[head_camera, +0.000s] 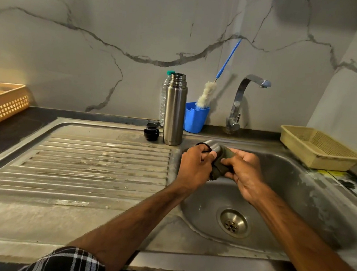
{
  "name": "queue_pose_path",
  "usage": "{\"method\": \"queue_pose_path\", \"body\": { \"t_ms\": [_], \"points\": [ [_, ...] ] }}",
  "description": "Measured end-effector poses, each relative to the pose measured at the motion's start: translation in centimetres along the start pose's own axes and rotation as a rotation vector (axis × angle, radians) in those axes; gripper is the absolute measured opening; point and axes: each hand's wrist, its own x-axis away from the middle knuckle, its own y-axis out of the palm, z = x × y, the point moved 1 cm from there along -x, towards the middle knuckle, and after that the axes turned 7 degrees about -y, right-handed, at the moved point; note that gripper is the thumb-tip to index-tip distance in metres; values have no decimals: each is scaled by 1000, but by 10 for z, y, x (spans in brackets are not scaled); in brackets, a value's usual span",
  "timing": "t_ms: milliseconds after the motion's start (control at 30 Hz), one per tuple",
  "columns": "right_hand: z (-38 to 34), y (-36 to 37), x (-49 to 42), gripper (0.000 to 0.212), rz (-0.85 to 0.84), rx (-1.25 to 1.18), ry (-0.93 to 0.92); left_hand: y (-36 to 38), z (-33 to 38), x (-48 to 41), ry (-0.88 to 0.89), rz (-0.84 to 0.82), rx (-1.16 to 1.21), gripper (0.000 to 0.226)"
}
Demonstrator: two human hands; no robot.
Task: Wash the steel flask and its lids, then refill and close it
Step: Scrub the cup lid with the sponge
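Observation:
The steel flask (174,111) stands upright and uncapped on the sink's back ledge. Its black inner stopper (151,131) sits just to its left. Over the sink basin (286,186) my left hand (195,167) grips the steel cup lid (214,146), which is partly hidden by my fingers. My right hand (243,172) holds a dark green scrub cloth (222,166) pressed against the lid.
A clear water bottle (164,100) stands behind the flask. A blue holder (196,119) keeps a bottle brush (207,95). The tap (244,97) gives no water. A yellow basket (319,148) sits right, an orange crate (2,104) left. The ribbed drainboard (85,166) spreads left.

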Motion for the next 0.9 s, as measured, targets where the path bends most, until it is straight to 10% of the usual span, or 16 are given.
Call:
{"method": "queue_pose_path", "body": {
  "t_ms": [300, 900],
  "points": [
    [0, 23, 20, 49, -96, 619, -655, -17, -6, -11, -365, -38, 379, 22],
    [1, 15, 14, 62, -251, 794, -805, -35, 5, -9, -515, -143, 588, 20]
  ]
}}
